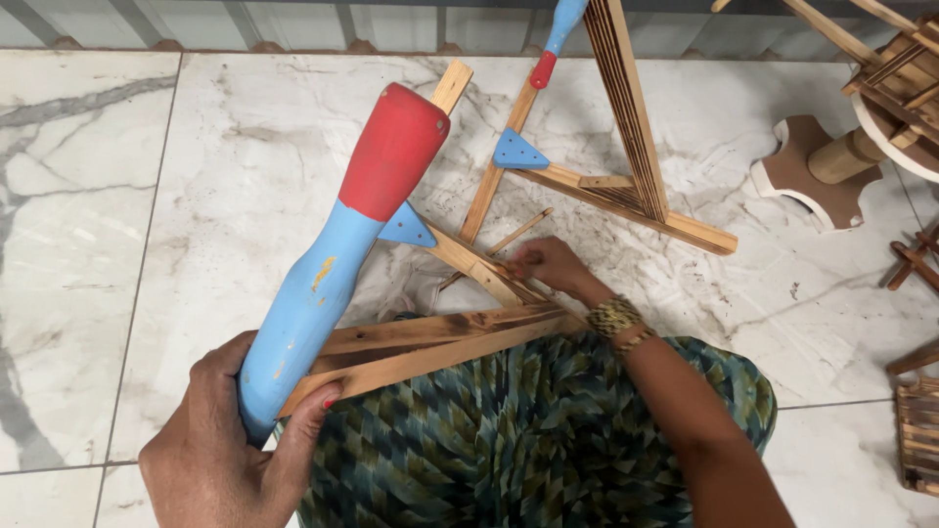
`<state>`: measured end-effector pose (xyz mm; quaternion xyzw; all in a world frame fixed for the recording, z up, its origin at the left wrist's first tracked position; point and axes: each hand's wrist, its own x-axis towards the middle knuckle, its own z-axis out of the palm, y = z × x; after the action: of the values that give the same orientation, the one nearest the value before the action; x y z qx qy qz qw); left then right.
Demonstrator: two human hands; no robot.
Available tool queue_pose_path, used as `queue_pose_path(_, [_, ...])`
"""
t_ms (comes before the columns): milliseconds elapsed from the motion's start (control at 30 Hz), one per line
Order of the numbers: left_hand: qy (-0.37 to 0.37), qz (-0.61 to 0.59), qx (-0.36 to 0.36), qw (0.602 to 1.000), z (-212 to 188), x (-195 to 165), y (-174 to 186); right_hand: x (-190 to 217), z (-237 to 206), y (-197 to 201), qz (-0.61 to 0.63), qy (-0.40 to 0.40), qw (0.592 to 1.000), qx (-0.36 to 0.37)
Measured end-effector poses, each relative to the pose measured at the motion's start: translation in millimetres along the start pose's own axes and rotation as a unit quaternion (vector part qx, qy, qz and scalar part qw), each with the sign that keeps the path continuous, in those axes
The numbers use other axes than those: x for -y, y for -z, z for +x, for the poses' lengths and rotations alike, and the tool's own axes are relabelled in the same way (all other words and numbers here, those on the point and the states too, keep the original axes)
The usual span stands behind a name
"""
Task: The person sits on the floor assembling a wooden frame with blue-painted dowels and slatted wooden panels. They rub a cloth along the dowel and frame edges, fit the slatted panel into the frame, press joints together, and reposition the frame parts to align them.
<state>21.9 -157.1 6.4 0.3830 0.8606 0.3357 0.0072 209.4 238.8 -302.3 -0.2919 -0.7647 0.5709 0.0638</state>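
Wooden slatted frame under assembly, held on the lap.

The blue-and-red handle point(333, 264) of the frame point(440, 337) is gripped by the left hand point(230, 430); a thin stick point(504, 240) at the frame's joint is pinched by the right hand point(548, 266). Beyond the frame, a matching frame point(606, 166) is seen already joined; this one appears unfinished.

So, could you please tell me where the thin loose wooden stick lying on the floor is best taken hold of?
Probably at the far end of the thin stick, coming from above. That end lies bare on the marble floor, while the near end runs in under the slatted wooden frame beside the right hand. It lies flat and slender, so a fingertip pinch across its width would likely suit.
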Motion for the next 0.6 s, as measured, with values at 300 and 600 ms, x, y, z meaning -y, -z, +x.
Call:
queue_pose_path(300, [-0.001, -0.008, -0.010, 1.000, -1.6, 2.2, -4.4, 91.1, 133.7, -89.5, 0.077, 0.095, 0.989, -0.086])
queue_pose_path(600, [-0.075, 0.006, -0.047, 0.996, 1.3, 3.8, -0.9, 2.7, 60.9, -11.3, -0.081, 0.101, 0.992, 0.007])
